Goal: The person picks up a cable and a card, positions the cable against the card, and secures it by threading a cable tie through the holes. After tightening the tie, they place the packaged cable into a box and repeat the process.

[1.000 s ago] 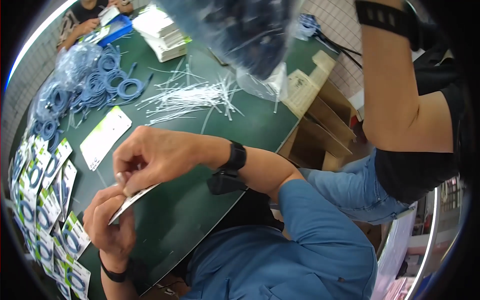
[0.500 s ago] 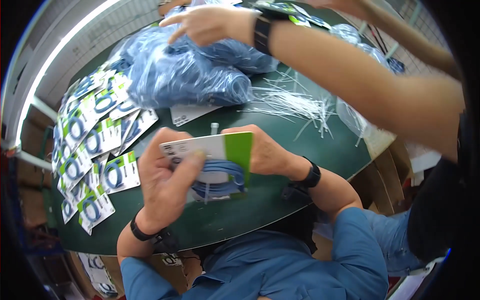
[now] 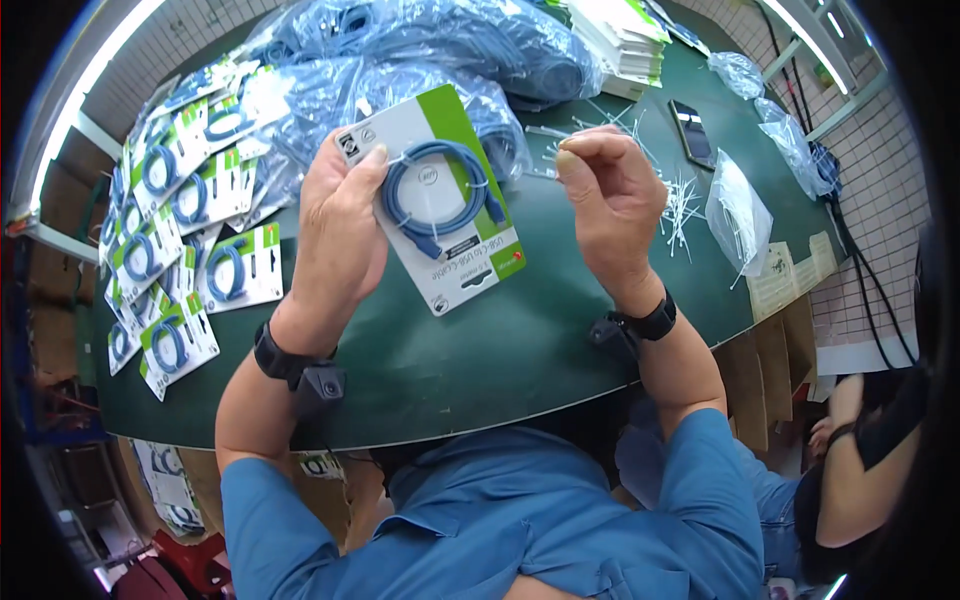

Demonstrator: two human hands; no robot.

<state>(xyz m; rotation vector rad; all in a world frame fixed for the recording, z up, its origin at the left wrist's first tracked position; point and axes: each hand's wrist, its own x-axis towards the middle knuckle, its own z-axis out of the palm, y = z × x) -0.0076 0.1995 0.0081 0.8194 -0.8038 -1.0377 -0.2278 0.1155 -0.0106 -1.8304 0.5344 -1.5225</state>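
My left hand is closed on a white and green packaging card, its thumb at the card's upper left corner. A coiled blue USB cable is fastened to the card's front by thin white ties, and the card is tilted. To the right, my right hand is raised with thumb and forefinger pinched together. Whatever is between those fingertips is too small to make out. Loose white cable ties lie on the table around and behind this hand.
Many carded cables are heaped on the green table at left. Clear bags of blue cables lie behind my hands. A card stack, a phone and a plastic bag sit at right. Another person's arm shows at lower right.
The card has turned and risen, so the cable coil now faces me. My right hand has left the card and moved right. The other person's arms no longer reach across the table.
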